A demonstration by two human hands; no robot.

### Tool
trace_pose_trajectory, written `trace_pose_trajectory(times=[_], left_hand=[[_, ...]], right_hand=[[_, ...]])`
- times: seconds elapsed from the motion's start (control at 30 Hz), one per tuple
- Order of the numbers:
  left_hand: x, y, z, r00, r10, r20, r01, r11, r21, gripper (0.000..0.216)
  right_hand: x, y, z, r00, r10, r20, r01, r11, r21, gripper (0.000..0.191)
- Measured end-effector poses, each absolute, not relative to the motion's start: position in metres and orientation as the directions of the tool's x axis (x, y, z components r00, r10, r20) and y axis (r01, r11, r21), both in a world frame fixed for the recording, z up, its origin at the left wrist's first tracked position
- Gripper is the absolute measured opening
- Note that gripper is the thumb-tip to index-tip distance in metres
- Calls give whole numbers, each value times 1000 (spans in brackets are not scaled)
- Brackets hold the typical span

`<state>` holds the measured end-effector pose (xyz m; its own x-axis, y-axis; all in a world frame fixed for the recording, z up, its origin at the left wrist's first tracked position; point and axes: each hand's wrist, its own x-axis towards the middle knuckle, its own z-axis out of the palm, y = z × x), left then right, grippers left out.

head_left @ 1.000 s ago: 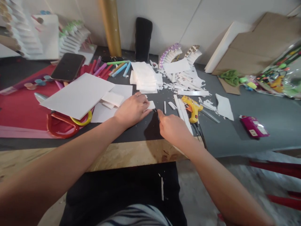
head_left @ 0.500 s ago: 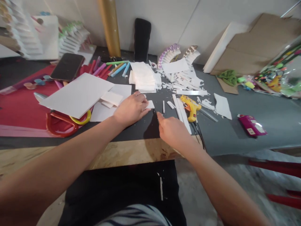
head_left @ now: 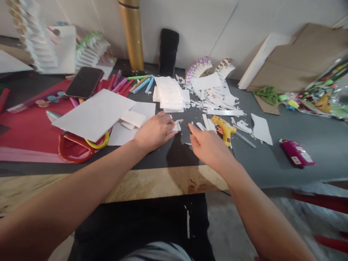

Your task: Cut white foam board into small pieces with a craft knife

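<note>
My left hand (head_left: 155, 131) is closed, its fingertips pressing a small white foam board piece (head_left: 177, 127) onto the dark tabletop. A thin strip curls at that piece's far edge. Just to the right, my right hand (head_left: 208, 146) is wrapped round a craft knife (head_left: 186, 123), index finger stretched along it. Only a little of its thin blade shows; the handle is hidden in the fist. The blade tip is close to the piece, and I cannot tell whether they touch. Beyond the hands lies a stack of white rectangles (head_left: 171, 93).
A yellow glue gun (head_left: 224, 129) lies right of my right hand, beside white strips. Foam scraps (head_left: 214, 96) are heaped behind. At left are red-and-yellow-handled scissors (head_left: 74, 149), a white board (head_left: 95, 114) and a phone (head_left: 85, 82). A gold bottle (head_left: 132, 36) stands at the back.
My right hand and the knife have moved a little right and away from the white piece. A thin strip now stands off that piece. The view has shifted slightly.
</note>
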<state>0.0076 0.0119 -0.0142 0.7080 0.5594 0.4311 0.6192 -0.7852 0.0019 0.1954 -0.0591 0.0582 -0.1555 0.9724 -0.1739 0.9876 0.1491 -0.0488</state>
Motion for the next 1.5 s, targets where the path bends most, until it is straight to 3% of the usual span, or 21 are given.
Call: trace_pose_trajectory(times=[0.2,0.4,0.53,0.63,0.9,1.03,1.17,1.27,1.4,1.5], left_hand=[[7,11,-14,703,565,432,619,-785,19,29],[8,11,-12,706,571,420,622,-783,19,30],[8,10,-12,706,573,416,626,-780,12,29],[8,10,-11,709,583,396,637,-771,-6,29],[8,11,-12,713,557,426,618,-786,-6,30],[9,11,-12,713,569,409,630,-777,-17,31],[9,11,-12,721,563,404,627,-779,-32,29],[8,11,-12,710,556,432,630,-776,-37,27],[8,11,-13,709,558,432,620,-785,-4,27],[7,12,-14,702,569,427,621,-783,22,28]], right_hand=[[201,-54,67,-33,983,-182,999,40,34,52],[193,-43,58,-146,978,-147,989,139,-57,50],[194,-32,53,-88,990,-108,996,88,-9,52],[200,-33,54,-72,981,-177,997,75,12,49],[198,-36,54,-160,973,-169,975,129,-182,48],[193,-26,43,-143,984,-110,988,136,-71,52],[191,-40,38,-198,963,-183,965,225,137,57],[191,-59,42,-242,943,-228,941,285,181,59],[197,-68,52,-171,966,-195,972,198,128,57],[200,-57,53,-145,978,-147,989,144,-18,53]])
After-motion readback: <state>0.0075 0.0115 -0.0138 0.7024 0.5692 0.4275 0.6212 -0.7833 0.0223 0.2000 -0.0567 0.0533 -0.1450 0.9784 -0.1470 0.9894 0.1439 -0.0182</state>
